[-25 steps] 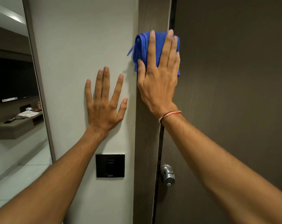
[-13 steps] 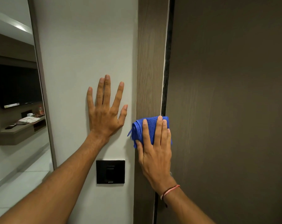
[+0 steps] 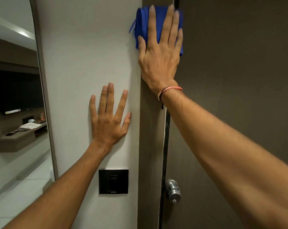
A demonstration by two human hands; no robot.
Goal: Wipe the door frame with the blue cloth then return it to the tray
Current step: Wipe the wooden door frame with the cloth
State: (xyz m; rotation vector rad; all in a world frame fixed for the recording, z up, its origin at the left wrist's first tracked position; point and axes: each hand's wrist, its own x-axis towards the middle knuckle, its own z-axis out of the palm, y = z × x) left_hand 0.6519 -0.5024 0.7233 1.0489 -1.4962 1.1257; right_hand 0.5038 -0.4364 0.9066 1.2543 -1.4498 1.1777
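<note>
Door (image 3: pixel 239 80): dark brown, shut, filling the right of the view. Wall (image 3: pixel 83 63): pale, left of the door frame (image 3: pixel 150 146), a wood-grain vertical strip between wall and door.

Change from 0.5 s ago: the right hand (image 3: pixel 158 55) and blue cloth (image 3: pixel 142 25) have gone from mid-height on the frame to its upper part, much the same height as 1.0 s ago. The left hand (image 3: pixel 107 124) has not shifted on the wall. The door knob (image 3: pixel 173 190), out of view 0.5 s ago, shows again at lower centre.

Right hand: palm flat over the folded cloth, pressing it on the frame and the door edge, fingers (image 3: pixel 152 22) extended and slightly spread, pointing up. A thin pink and black wristband (image 3: pixel 170 89) sits at the wrist.

Left hand: flat on the wall just left of the frame, fingers spread, holding nothing.

Black wall switch plate (image 3: pixel 113 181): below the left hand; small pale mark at its lower edge, not readable.

Mirror (image 3: pixel 16 113): far left, reflecting a counter with small items. No legible writing.
</note>
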